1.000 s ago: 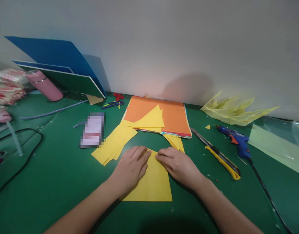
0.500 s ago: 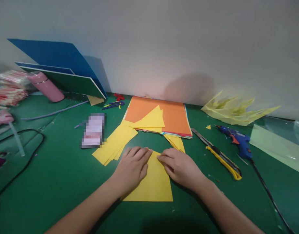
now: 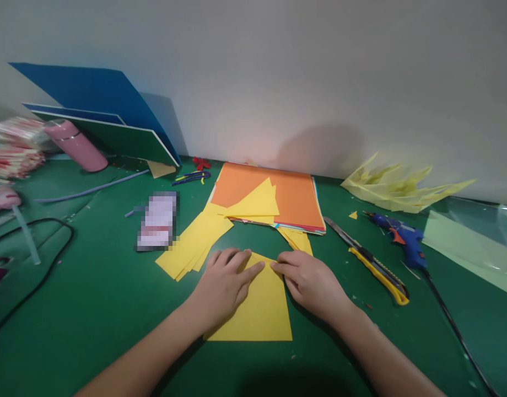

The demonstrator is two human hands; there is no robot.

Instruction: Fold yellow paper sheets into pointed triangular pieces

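Observation:
A sheet of yellow paper (image 3: 262,314) lies on the green table in front of me, its near edge wider than its far part. My left hand (image 3: 226,284) rests flat over the sheet's left side, index finger stretched toward the far middle. At the far right edge, my right hand (image 3: 315,284) has its fingers bent together on the paper, with the thumb tucked below; the exact hold is partly hidden. Just beyond my left hand is a fanned stack of yellow paper strips (image 3: 195,242). Folded yellow paper (image 3: 257,204) sits on an orange paper stack (image 3: 295,193).
On the right lie a yellow utility knife (image 3: 373,270), a blue glue gun (image 3: 406,237) with its cord, and a spiky yellow paper piece (image 3: 402,190). A blurred-out phone (image 3: 158,220), a pink bottle (image 3: 77,146) and leaning blue and green boards (image 3: 100,94) occupy the left.
My left index finger has stretched out to the right across the paper's far part. My right fingertips have shifted slightly right. The sheet stays nearly in place.

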